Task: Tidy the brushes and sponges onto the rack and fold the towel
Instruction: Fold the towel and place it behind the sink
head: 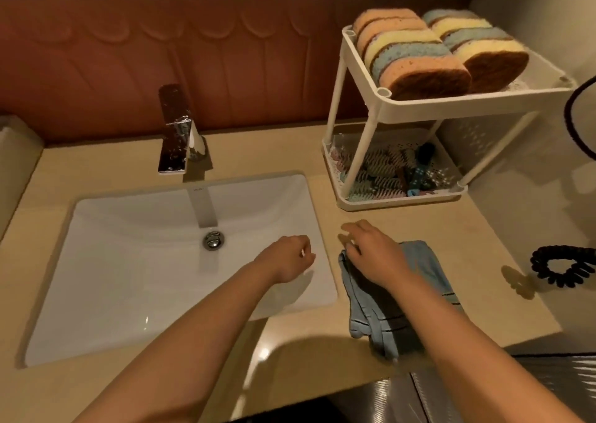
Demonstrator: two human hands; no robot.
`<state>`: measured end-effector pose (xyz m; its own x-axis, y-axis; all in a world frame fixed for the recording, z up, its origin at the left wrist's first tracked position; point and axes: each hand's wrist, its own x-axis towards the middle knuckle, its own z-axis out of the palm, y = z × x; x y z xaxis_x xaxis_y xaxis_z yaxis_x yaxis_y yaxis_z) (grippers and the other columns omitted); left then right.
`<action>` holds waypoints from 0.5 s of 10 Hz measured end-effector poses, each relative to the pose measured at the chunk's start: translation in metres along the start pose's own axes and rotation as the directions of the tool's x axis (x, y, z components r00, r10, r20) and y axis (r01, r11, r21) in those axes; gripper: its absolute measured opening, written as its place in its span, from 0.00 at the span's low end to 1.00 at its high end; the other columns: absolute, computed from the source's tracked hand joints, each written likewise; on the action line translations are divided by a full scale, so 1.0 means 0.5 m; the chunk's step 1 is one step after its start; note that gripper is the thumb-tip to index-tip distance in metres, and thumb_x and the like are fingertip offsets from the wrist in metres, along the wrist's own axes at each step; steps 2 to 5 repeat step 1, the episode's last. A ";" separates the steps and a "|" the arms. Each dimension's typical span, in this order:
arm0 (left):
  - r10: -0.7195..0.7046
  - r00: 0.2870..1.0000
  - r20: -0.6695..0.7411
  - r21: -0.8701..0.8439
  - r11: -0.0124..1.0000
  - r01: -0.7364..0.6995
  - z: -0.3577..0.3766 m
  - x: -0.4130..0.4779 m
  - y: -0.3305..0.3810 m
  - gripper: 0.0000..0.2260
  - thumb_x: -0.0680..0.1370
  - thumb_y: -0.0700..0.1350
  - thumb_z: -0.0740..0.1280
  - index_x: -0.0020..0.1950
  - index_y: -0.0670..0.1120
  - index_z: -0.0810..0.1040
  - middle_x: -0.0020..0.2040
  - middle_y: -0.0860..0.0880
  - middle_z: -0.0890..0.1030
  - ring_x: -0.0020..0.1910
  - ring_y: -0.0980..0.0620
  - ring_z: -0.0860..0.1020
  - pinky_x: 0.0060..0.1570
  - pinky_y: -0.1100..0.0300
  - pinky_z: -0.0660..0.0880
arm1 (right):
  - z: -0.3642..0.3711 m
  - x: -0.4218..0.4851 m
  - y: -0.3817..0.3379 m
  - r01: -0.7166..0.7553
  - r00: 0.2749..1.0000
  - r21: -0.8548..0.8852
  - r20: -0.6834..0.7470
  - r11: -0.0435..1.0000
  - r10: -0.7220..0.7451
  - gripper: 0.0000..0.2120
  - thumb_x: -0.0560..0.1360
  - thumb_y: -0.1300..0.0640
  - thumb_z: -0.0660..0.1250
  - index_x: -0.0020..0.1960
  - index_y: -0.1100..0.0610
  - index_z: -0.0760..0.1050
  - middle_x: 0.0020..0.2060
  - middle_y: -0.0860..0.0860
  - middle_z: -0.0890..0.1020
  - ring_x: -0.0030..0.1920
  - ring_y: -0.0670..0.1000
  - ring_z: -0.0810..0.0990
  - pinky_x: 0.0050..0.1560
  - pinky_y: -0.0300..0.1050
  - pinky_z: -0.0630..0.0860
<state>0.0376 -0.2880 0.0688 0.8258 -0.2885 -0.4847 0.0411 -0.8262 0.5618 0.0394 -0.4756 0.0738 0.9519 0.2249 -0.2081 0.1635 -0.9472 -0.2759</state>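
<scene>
A blue towel [387, 313] with dark stripes lies bunched on the counter to the right of the sink. My right hand [374, 255] rests on its far end with fingers spread and relaxed. My left hand [290, 258] hovers over the sink's right side, fingers loosely curled, holding nothing. The white two-tier rack [419, 103] stands at the back right. Its top shelf carries two rows of pastel sponges [416, 54], and several brushes [387, 174] lie on its bottom shelf.
The white sink [129, 261] with its drain [213, 240] and chrome tap [180, 138] fills the left of the beige counter [451, 229]. A black coiled hair tie [561, 264] lies at the right. A mirror runs along the top.
</scene>
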 end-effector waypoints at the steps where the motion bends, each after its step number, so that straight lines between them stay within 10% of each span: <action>1: -0.048 0.997 -0.066 0.119 0.991 0.055 -0.087 -0.017 -0.050 0.13 0.80 0.50 0.58 0.57 0.44 0.74 0.57 0.42 0.78 0.53 0.43 0.76 0.45 0.57 0.69 | -0.015 0.051 -0.080 0.124 0.987 0.157 0.087 0.980 -0.138 0.19 0.79 0.57 0.58 0.69 0.52 0.68 0.64 0.52 0.74 0.60 0.54 0.75 0.54 0.47 0.72; 5: -0.048 0.997 -0.066 0.119 0.991 0.055 -0.087 -0.017 -0.050 0.13 0.80 0.50 0.58 0.57 0.44 0.74 0.57 0.42 0.78 0.53 0.43 0.76 0.45 0.57 0.69 | -0.015 0.051 -0.080 0.124 0.987 0.157 0.087 0.980 -0.138 0.19 0.79 0.57 0.58 0.69 0.52 0.68 0.64 0.52 0.74 0.60 0.54 0.75 0.54 0.47 0.72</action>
